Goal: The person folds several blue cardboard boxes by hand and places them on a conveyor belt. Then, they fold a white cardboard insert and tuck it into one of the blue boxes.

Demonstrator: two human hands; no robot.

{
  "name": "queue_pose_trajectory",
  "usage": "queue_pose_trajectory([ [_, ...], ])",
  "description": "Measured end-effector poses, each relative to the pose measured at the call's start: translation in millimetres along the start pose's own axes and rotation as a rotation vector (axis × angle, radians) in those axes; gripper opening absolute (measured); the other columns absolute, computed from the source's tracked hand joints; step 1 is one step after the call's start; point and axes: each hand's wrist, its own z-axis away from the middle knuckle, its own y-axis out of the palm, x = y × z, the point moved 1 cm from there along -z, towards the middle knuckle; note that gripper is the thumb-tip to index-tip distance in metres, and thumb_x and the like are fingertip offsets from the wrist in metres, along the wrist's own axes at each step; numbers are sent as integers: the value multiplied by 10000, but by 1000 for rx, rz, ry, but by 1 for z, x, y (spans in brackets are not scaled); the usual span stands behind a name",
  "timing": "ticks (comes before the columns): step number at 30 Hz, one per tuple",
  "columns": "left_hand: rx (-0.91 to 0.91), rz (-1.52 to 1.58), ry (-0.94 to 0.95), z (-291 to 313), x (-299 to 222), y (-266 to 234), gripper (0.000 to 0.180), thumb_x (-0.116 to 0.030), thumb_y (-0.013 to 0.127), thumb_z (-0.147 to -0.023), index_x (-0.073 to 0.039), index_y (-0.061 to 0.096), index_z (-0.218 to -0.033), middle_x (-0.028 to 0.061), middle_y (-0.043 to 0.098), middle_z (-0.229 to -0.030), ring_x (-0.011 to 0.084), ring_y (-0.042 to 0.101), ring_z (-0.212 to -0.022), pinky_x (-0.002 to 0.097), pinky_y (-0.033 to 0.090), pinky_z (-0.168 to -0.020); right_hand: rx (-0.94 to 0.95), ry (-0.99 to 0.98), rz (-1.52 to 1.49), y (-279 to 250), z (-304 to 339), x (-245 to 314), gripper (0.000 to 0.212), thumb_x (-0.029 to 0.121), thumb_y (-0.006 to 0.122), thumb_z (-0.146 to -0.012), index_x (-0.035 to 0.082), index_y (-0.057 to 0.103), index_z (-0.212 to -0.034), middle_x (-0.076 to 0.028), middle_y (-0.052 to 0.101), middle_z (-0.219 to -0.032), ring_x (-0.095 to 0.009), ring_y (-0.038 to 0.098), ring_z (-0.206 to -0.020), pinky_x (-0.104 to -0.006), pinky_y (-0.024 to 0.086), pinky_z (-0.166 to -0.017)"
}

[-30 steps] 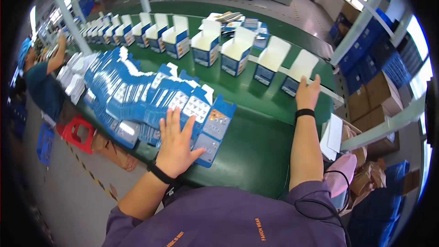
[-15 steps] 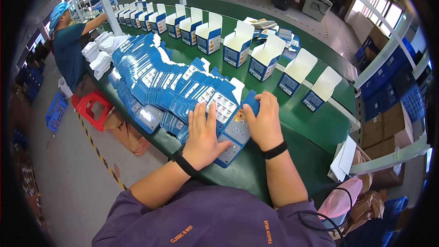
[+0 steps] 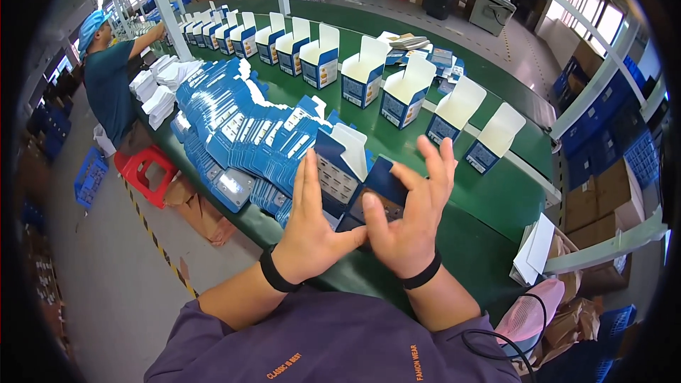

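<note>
Between my hands a blue-and-white carton is lifted off the pile and partly opened out, its walls angled and white flaps raised. My left hand lies along its left side with straight fingers, the thumb reaching across the near end. On the right side my right hand grips it, thumb against the printed panel and fingers bent around the blue flap. A spread pile of flat blue cartons lies just left of my hands.
A row of open-topped upright cartons runs along the green table. Behind it sits a stack of loose flat cartons. White folded pieces lie near a co-worker at the far left. A red stool stands beside the table.
The carton lay flat under my hands and is now raised and folded open. My left fingers have turned upright along its side. My right hand has tilted, with fingers pointing up.
</note>
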Motion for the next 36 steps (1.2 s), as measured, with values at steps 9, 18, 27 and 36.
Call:
queue_pose_trajectory([
  [9, 146, -39, -183, 2, 35, 38, 1124, -274, 819, -854, 130, 67, -1586, 367, 217, -1614, 456, 242, -1527, 453, 239, -1246, 249, 319, 154, 30, 23, -59, 483, 166, 751, -890, -49, 589, -1291, -334, 346, -1568, -530, 222, -1519, -561, 286, -1205],
  [18, -7, 338, -134, 10, 17, 33, 1067, -263, 804, -885, 110, 95, -1589, 339, 236, -1619, 416, 295, -1513, 448, 284, -1229, 237, 64, -222, 8, 4, -43, 529, 237, 775, -875, 13, 615, -1326, -334, 305, -1598, -522, 183, -1540, -544, 256, -1225],
  [27, 228, 625, 44, 10, 19, 8, 907, -293, 762, -937, 38, 231, -1593, 194, 409, -1553, 271, 394, -1464, 407, 354, -1184, -285, 235, -516, 5, 6, -7, 848, 329, 729, -906, 3, 329, -1579, -218, 265, -1655, -394, 226, -1559, -484, 207, -1251],
  [36, -311, 848, 67, 5, -21, 14, 710, -135, 628, -928, 31, 314, -1543, 163, 452, -1471, 267, 447, -1370, 411, 301, -1197, 83, 420, -1071, 22, 28, 12, 798, 262, 651, -972, -83, 246, -1567, -253, 275, -1635, -322, 296, -1522, -432, 203, -1248],
])
